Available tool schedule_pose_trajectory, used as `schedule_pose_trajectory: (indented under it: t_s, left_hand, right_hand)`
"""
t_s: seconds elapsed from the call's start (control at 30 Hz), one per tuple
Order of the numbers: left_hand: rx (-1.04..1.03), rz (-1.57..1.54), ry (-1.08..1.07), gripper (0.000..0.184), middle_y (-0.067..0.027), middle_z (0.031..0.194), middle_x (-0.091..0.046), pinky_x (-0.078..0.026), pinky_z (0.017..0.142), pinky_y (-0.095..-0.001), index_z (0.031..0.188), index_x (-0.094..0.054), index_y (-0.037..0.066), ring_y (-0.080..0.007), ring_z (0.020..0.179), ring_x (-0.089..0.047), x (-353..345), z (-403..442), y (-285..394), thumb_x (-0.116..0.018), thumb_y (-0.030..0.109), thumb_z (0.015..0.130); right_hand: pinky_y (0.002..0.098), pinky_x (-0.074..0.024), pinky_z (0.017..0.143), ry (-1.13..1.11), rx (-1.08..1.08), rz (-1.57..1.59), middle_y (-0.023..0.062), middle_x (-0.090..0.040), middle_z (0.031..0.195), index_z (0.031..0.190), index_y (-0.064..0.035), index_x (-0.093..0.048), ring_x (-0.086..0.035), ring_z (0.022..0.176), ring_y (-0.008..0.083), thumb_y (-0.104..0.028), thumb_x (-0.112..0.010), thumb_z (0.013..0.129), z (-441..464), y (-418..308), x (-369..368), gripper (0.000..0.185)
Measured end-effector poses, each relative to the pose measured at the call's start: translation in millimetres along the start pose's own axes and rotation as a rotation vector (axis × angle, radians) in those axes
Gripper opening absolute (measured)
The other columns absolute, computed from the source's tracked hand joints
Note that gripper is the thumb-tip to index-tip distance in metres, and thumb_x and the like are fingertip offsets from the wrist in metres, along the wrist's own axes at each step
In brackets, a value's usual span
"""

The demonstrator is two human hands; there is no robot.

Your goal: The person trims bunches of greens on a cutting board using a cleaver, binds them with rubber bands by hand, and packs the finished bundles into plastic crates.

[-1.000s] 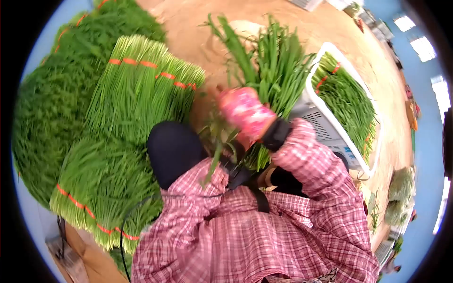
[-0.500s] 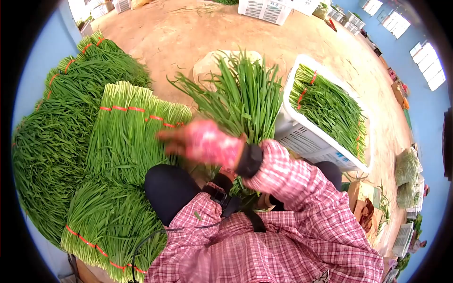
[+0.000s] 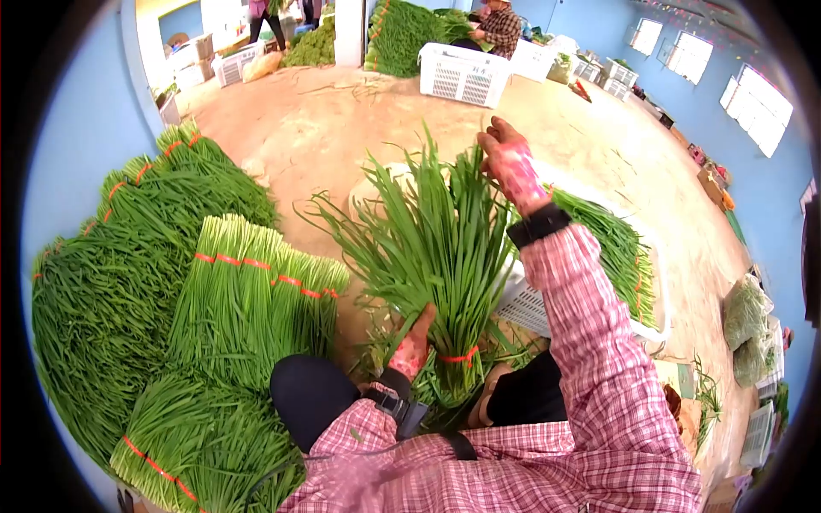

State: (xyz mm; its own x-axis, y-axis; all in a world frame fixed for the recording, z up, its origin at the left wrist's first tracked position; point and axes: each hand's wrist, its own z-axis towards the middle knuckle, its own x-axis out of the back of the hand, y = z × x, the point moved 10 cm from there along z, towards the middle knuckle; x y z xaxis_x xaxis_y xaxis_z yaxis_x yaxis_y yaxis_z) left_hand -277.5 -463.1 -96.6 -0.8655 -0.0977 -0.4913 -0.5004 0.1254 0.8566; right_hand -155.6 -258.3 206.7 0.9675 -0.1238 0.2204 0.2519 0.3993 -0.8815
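Observation:
A loose-leaved bunch of garlic chives [image 3: 440,248] stands upright between my knees, its leaf tips fanned upward. An orange-red band [image 3: 457,356] goes round its lower stems. My left hand [image 3: 413,344], in a pink patterned half-glove, grips the left side of the bunch just above the band; part of its fingers is hidden by leaves. Raised at the upper right of the bunch, my right hand [image 3: 510,162] is beside the leaf tips, its bent fingers apart and nothing visible in them.
Banded chive bundles [image 3: 248,291] are piled on my left, with a darker heap [image 3: 94,316] behind them. A white crate [image 3: 663,321] of chives stands to my right, partly behind my sleeve. Farther off are another white crate [image 3: 466,75] and a co-worker [image 3: 498,30].
My right hand has swung from the left, in front of the bunch, up to the right of its tips. The band and my left hand now show. The view has tilted up.

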Motion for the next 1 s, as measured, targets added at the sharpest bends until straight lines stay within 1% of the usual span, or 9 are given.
schedule_pose_trajectory:
  t_s: [0.1,0.13,0.27,0.37,0.5,0.63,0.8,0.9,1.0]
  left_hand:
    - [0.074,-0.038,-0.016,0.039,-0.0056,0.126,-0.061,-0.048,0.094,-0.0308,0.132,-0.055,-0.001,-0.0149,0.109,-0.058,2,-1,-25,-0.051,0.023,0.103]
    - [0.051,0.152,-0.010,0.038,-0.0046,0.125,-0.061,-0.049,0.093,-0.0307,0.132,-0.055,0.000,-0.0141,0.108,-0.058,-5,-17,2,-0.052,0.022,0.102]
    - [-0.060,0.275,-0.035,0.032,-0.0088,0.117,-0.065,-0.052,0.084,-0.0325,0.128,-0.057,0.000,-0.0170,0.102,-0.062,1,-10,4,-0.051,0.019,0.102]
    - [-0.124,0.369,-0.039,0.033,-0.0091,0.118,-0.065,-0.052,0.085,-0.0333,0.127,-0.058,0.000,-0.0180,0.102,-0.062,13,-5,-6,-0.053,0.021,0.102]
    - [-0.028,0.376,-0.018,0.036,-0.0082,0.119,-0.065,-0.051,0.088,-0.0336,0.126,-0.060,0.001,-0.0181,0.104,-0.062,19,-1,-18,-0.056,0.026,0.100]
    - [-0.105,0.338,0.000,0.038,-0.0085,0.122,-0.064,-0.047,0.096,-0.0344,0.127,-0.060,0.002,-0.0187,0.110,-0.060,22,3,-22,-0.058,0.027,0.099]
    - [0.008,0.056,-0.058,0.043,-0.0086,0.127,-0.061,-0.045,0.100,-0.0352,0.130,-0.056,0.002,-0.0200,0.114,-0.058,22,8,-39,-0.058,0.031,0.098]
    - [0.045,-0.122,-0.111,0.045,-0.0083,0.123,-0.063,-0.045,0.097,-0.0341,0.127,-0.058,0.002,-0.0190,0.113,-0.057,30,17,-56,-0.058,0.036,0.098]
    - [0.117,-0.487,-0.185,0.044,-0.0077,0.124,-0.062,-0.045,0.096,-0.0364,0.128,-0.057,0.006,-0.0187,0.114,-0.056,10,9,-20,-0.058,0.038,0.098]
  right_hand:
    - [0.0273,-0.0495,0.060,-0.322,-0.121,-0.010,0.0102,-0.072,0.084,0.107,0.0079,-0.068,-0.061,0.062,0.0126,-0.011,-0.068,0.085,12,1,-23,0.030]
    - [0.0264,-0.0473,0.056,-0.296,0.048,0.073,0.0069,-0.068,0.071,0.099,0.0047,-0.072,-0.061,0.060,0.0117,-0.009,-0.068,0.085,30,14,-29,0.020]
    - [0.0246,-0.0374,0.041,-0.176,-0.182,0.193,0.0036,-0.061,0.061,0.108,-0.0027,-0.070,-0.046,0.043,0.0086,-0.023,-0.055,0.098,25,-5,-9,0.027]
    - [0.0257,-0.0364,0.038,-0.190,-0.200,0.171,0.0039,-0.064,0.069,0.123,-0.0042,-0.063,-0.038,0.037,0.0093,-0.034,-0.057,0.098,44,-15,-7,0.039]
    - [0.0275,-0.0436,0.053,-0.481,-0.166,-0.252,0.0137,-0.069,0.095,0.142,-0.0009,-0.047,-0.054,0.060,0.0125,-0.040,-0.071,0.087,27,1,-56,0.072]
    - [0.0279,-0.0441,0.056,-0.544,-0.074,-0.074,0.0054,-0.067,0.072,0.099,-0.0038,-0.075,-0.057,0.062,0.0131,-0.016,-0.064,0.086,20,-8,-82,0.021]
    - [0.0231,-0.0370,0.043,-0.348,-0.106,0.177,0.0017,-0.058,0.061,0.117,-0.0071,-0.068,-0.046,0.045,0.0090,-0.033,-0.054,0.099,34,-19,-75,0.035]
    - [0.0253,-0.0500,0.060,-0.271,0.120,0.172,0.0111,-0.068,0.102,0.143,-0.0073,-0.047,-0.058,0.061,0.0110,-0.041,-0.051,0.100,-1,-105,-39,0.055]
    - [0.0278,-0.0496,0.083,-0.122,0.252,0.203,0.0099,-0.064,0.118,0.139,-0.0015,-0.047,-0.061,0.093,0.0143,-0.023,-0.053,0.100,-53,-114,25,0.045]
